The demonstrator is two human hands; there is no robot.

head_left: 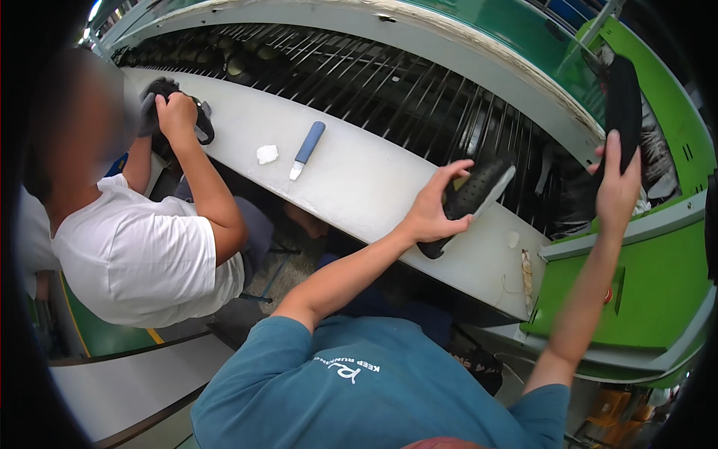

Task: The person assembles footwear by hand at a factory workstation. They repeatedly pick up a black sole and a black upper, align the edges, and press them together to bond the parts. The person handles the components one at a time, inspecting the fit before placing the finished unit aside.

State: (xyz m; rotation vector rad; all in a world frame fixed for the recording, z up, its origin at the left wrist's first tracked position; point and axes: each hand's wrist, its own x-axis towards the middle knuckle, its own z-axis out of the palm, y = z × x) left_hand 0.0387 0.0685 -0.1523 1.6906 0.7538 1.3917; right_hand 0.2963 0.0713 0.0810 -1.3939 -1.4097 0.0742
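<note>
My left hand (pixel 437 202) grips a black shoe (pixel 479 196) with small holes in its upper and a pale strip along its sole. It is tilted above the white work ledge (pixel 374 191). Farther right, my raised right hand (pixel 619 179) is closed on a long black piece (pixel 625 97), seemingly another shoe seen from its dark side. That piece stands nearly upright next to pale bristles (pixel 658 161) in the green machine (pixel 598 295). My right forearm is slightly blurred.
Behind the ledge runs a bed of dark metal rollers (pixel 336 71). A blue-handled scraper knife (pixel 309 146), a white lump (pixel 266 154) and a thin wrapped stick (pixel 527 277) lie on the ledge. At left, a co-worker in a white shirt (pixel 142 254) handles a black shoe (pixel 203 123).
</note>
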